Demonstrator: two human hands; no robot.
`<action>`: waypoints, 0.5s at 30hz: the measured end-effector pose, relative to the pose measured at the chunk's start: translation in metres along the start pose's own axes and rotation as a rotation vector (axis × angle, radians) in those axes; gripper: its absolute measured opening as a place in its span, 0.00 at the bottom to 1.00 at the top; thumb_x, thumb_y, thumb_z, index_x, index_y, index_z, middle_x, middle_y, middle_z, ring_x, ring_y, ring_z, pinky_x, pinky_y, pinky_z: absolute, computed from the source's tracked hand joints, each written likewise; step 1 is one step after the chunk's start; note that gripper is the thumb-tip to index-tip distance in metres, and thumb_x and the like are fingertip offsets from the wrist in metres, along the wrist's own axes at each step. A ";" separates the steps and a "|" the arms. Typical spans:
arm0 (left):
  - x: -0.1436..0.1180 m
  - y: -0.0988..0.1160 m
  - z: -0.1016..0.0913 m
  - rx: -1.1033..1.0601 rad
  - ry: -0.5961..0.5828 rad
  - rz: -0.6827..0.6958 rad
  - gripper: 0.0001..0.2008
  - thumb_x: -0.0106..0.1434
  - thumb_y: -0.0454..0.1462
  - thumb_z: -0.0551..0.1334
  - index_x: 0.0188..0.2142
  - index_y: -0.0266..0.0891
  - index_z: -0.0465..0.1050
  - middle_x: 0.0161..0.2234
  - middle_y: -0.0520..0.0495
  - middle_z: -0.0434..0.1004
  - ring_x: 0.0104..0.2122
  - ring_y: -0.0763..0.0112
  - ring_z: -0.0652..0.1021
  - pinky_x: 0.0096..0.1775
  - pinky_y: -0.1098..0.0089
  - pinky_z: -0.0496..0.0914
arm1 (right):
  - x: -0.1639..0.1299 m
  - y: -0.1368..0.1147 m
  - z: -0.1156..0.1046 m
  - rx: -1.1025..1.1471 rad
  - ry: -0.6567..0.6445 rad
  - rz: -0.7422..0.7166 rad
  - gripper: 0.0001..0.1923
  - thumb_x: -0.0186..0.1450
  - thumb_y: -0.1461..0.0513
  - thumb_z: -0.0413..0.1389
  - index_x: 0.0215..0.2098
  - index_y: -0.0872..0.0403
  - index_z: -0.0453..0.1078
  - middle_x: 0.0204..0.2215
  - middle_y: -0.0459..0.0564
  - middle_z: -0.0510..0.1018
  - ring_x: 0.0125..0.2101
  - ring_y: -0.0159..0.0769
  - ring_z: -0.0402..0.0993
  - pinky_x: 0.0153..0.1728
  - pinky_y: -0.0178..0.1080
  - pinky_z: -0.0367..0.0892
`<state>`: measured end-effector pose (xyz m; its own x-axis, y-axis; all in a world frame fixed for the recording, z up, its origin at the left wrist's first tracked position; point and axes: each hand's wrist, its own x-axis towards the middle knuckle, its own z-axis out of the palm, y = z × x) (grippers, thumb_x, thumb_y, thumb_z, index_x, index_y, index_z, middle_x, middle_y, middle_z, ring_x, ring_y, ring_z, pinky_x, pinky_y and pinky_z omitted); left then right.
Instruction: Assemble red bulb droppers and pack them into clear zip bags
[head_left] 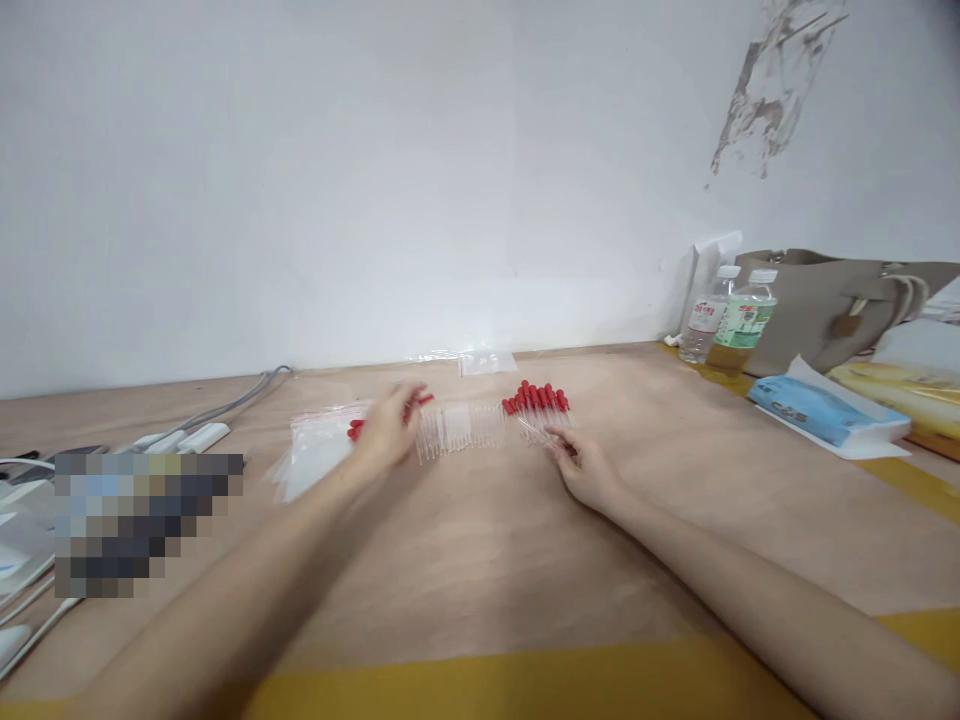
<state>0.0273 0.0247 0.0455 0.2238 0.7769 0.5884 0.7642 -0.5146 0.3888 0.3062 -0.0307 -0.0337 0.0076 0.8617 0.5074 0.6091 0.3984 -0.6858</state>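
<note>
Wooden table (480, 560) — droppers (536, 402) beyond right hand (589, 472)

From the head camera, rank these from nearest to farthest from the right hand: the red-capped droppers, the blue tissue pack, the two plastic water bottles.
Measured from the right hand:
1. Bunch of red-capped clear droppers, at its fingertips, just beyond.
2. Blue tissue pack, off to the right on the table.
3. Two clear plastic water bottles, far right by the wall.
</note>
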 end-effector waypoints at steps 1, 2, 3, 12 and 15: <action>-0.016 0.008 0.006 -0.048 -0.031 0.059 0.15 0.57 0.32 0.52 0.43 0.37 0.68 0.40 0.44 0.73 0.39 0.67 0.74 0.42 0.65 0.68 | 0.000 -0.001 0.001 -0.001 -0.005 -0.027 0.13 0.61 0.60 0.46 0.40 0.55 0.67 0.32 0.51 0.75 0.33 0.36 0.70 0.35 0.38 0.64; -0.032 0.015 0.012 -0.114 -0.103 0.095 0.16 0.57 0.31 0.52 0.44 0.37 0.67 0.38 0.44 0.74 0.37 0.68 0.74 0.40 0.66 0.69 | -0.001 -0.004 0.001 -0.008 -0.016 -0.049 0.12 0.61 0.61 0.46 0.38 0.54 0.68 0.33 0.51 0.75 0.35 0.37 0.70 0.37 0.39 0.64; -0.046 0.021 0.018 -0.157 -0.192 0.116 0.16 0.57 0.31 0.51 0.45 0.37 0.67 0.38 0.45 0.74 0.36 0.68 0.75 0.39 0.67 0.70 | -0.001 -0.006 0.001 -0.018 -0.023 -0.065 0.11 0.61 0.61 0.46 0.36 0.54 0.68 0.33 0.51 0.75 0.36 0.37 0.69 0.38 0.39 0.64; -0.073 0.032 0.039 -0.126 -0.309 0.161 0.10 0.58 0.39 0.57 0.37 0.39 0.73 0.39 0.43 0.72 0.40 0.64 0.72 0.41 0.63 0.67 | -0.011 -0.025 0.005 -0.062 -0.115 -0.191 0.09 0.62 0.64 0.43 0.35 0.54 0.64 0.31 0.50 0.72 0.33 0.35 0.68 0.35 0.37 0.62; -0.071 0.034 0.041 -0.133 -0.288 0.161 0.09 0.59 0.39 0.57 0.32 0.39 0.75 0.39 0.44 0.71 0.41 0.64 0.71 0.43 0.63 0.65 | -0.013 -0.032 0.007 -0.050 -0.139 -0.228 0.09 0.62 0.63 0.44 0.36 0.55 0.65 0.32 0.51 0.72 0.33 0.35 0.68 0.35 0.37 0.62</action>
<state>0.0622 -0.0330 -0.0125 0.5108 0.7430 0.4325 0.6244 -0.6664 0.4073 0.2807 -0.0528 -0.0224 -0.2409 0.7876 0.5671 0.6211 0.5741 -0.5335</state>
